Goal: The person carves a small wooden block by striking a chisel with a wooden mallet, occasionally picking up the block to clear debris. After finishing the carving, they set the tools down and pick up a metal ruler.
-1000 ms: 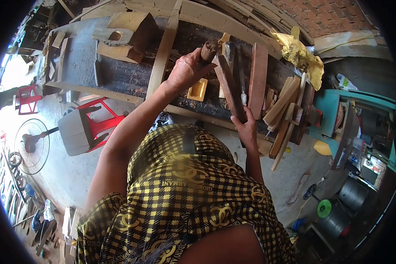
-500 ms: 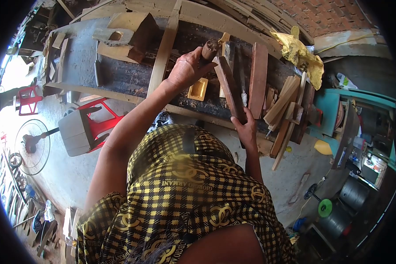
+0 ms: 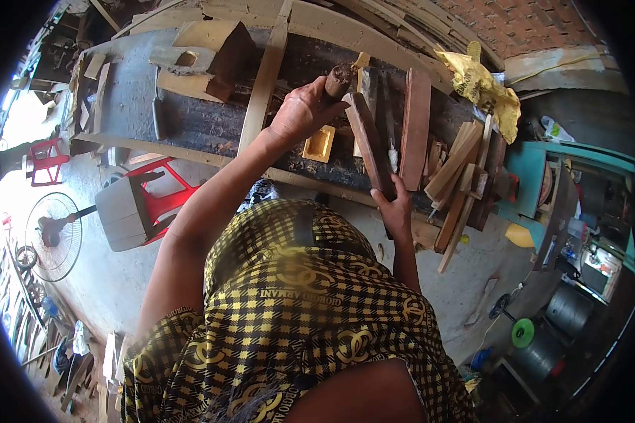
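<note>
My left hand (image 3: 300, 113) is closed round a short brown wooden cylinder (image 3: 339, 80) with a rough, dark end, above the workbench. My right hand (image 3: 394, 206) grips the near end of a long dark wooden bar (image 3: 368, 141), which slants up and to the left; its far end lies close to my left fingertips. Beside the bar, a thin dark metal tool (image 3: 387, 113) lies lengthwise on the bench, and a reddish-brown plank (image 3: 415, 130) is to its right. A small yellow tray (image 3: 319, 144) sits below my left wrist.
The dark workbench (image 3: 197, 116) spans the view, crossed by a pale batten (image 3: 264, 84). A hollowed wood block (image 3: 219, 60) lies left; stacked sticks (image 3: 458, 166) and a yellow bag (image 3: 480, 84) are right. A red stool (image 3: 166, 194) and a fan (image 3: 51, 236) stand on the floor.
The view has shifted very slightly. Both hands keep almost the same place and the same hold on the cylinder and the bar.
</note>
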Available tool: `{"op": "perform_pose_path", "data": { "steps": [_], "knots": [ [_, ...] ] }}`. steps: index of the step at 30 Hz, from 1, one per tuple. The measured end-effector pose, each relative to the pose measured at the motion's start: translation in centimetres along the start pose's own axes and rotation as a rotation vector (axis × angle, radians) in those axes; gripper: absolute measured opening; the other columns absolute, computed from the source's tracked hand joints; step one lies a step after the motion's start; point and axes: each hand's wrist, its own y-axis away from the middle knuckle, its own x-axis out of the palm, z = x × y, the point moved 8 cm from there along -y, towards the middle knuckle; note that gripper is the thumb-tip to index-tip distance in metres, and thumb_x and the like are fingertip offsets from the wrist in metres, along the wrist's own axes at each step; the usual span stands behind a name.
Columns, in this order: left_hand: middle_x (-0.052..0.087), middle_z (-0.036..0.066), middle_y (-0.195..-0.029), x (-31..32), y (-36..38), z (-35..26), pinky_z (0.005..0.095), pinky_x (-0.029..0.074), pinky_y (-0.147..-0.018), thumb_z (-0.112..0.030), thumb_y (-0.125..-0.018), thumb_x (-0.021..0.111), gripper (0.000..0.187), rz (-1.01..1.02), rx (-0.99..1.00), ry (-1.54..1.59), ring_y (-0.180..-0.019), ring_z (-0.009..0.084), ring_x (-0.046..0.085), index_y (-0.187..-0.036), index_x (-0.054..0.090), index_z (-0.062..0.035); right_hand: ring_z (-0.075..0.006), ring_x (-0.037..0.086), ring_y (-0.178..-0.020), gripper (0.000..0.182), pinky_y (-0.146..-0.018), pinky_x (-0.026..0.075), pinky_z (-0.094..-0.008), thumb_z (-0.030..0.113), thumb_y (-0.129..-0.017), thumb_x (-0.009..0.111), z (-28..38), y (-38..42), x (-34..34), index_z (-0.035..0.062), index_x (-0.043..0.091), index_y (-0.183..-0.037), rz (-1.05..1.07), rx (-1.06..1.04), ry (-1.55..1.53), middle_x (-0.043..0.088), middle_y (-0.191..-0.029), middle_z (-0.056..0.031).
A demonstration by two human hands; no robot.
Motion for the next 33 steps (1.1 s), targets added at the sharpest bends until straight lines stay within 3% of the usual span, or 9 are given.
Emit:
{"op": "perform_pose_path", "data": {
  "steps": [4,11,13,17,23,25,26,28,33],
  "knots": [
    [0.066,0.021,-0.09,0.3,0.0,0.2,0.0466,0.053,-0.072,-0.03,-0.087,0.074,0.036,0.036,-0.002,0.041,-0.086,0.0423,0.065,-0.1,0.055,-0.0032,-0.0244,0.066,-0.104,0.051,-0.091,0.05,-0.0372,0.016,-0.084,0.075,0.1,-0.2,-0.4,0.0011,0.056,-0.13,-0.008,0.021,-0.024,0.069,-0.113,-0.0153],
    [0.067,0.02,-0.093,0.0,0.1,-0.1,0.0452,0.053,-0.075,-0.031,-0.087,0.074,0.036,0.032,0.016,0.095,-0.09,0.0416,0.065,-0.103,0.056,-0.0038,-0.029,0.06,-0.12,0.065,-0.1,0.048,-0.0379,0.02,-0.089,0.073,12.5,-0.5,-5.9,0.0055,0.045,-0.146,-0.152,-0.438,-0.022,0.06,-0.134,-0.0186],
    [0.067,0.019,-0.094,-0.1,0.2,-0.1,0.0444,0.053,-0.075,-0.031,-0.087,0.075,0.037,0.047,-0.025,0.071,-0.091,0.0416,0.065,-0.106,0.057,-0.0044,-0.0306,0.06,-0.121,0.064,-0.099,0.049,-0.0391,0.02,-0.091,0.07,13.6,-0.9,-6.5,0.0067,0.043,-0.147,-0.082,-0.335,-0.121,0.059,-0.135,-0.0187],
    [0.067,0.019,-0.093,0.1,0.3,0.5,0.0443,0.053,-0.075,-0.031,-0.086,0.075,0.038,0.034,0.0,0.048,-0.091,0.0422,0.065,-0.107,0.057,-0.0042,-0.0339,0.062,-0.119,0.068,-0.097,0.052,-0.0403,0.025,-0.089,0.074,16.1,-1.3,-5.3,0.0079,0.044,-0.147,0.006,-0.589,0.222,0.059,-0.135,-0.02],
    [0.067,0.021,-0.092,-0.3,0.5,0.0,0.0468,0.053,-0.075,-0.032,-0.086,0.075,0.039,0.02,0.02,0.063,-0.09,0.0434,0.064,-0.106,0.057,-0.004,-0.0314,0.06,-0.123,0.065,-0.099,0.05,-0.0384,0.022,-0.09,0.073,19.0,-1.4,-6.5,0.006,0.045,-0.147,0.019,-0.592,0.072,0.058,-0.137,-0.0206],
    [0.071,0.014,-0.1,0.0,0.6,0.0,0.0356,0.057,-0.077,-0.018,-0.09,0.073,0.03,0.03,-0.004,0.0,-0.09,0.023,0.072,-0.11,0.058,-0.0023,-0.0314,0.062,-0.12,0.066,-0.098,0.051,-0.0387,0.022,-0.09,0.073,21.9,-1.0,-7.4,0.0058,0.044,-0.147,-0.026,-0.665,0.036,0.059,-0.136,-0.0204],
    [0.071,0.014,-0.1,0.2,0.5,0.1,0.0356,0.057,-0.077,-0.018,-0.09,0.073,0.03,0.034,-0.003,0.001,-0.09,0.023,0.072,-0.11,0.058,-0.0023,-0.0314,0.062,-0.12,0.066,-0.098,0.051,-0.0387,0.022,-0.09,0.073,22.5,-1.2,-7.4,0.0058,0.044,-0.147,-0.029,-0.661,0.036,0.059,-0.136,-0.0204],
    [0.067,0.022,-0.091,0.1,0.4,0.1,0.0479,0.053,-0.074,-0.034,-0.087,0.074,0.04,0.006,0.043,0.023,-0.091,0.0434,0.064,-0.106,0.056,-0.003,-0.0324,0.062,-0.121,0.066,-0.098,0.051,-0.0398,0.024,-0.09,0.073,23.8,-1.3,-7.5,0.0061,0.044,-0.147,-0.084,-0.769,0.035,0.059,-0.136,-0.021],
    [0.068,0.023,-0.092,0.3,0.3,0.6,0.048,0.053,-0.075,-0.036,-0.087,0.074,0.042,0.001,0.028,0.026,-0.092,0.0435,0.064,-0.105,0.056,-0.0018,-0.033,0.059,-0.124,0.067,-0.102,0.051,-0.0423,0.028,-0.09,0.072,21.4,-3.3,-4.9,0.0097,0.043,-0.148,0.122,-0.611,0.305,0.056,-0.139,-0.0218]
  ]
}}
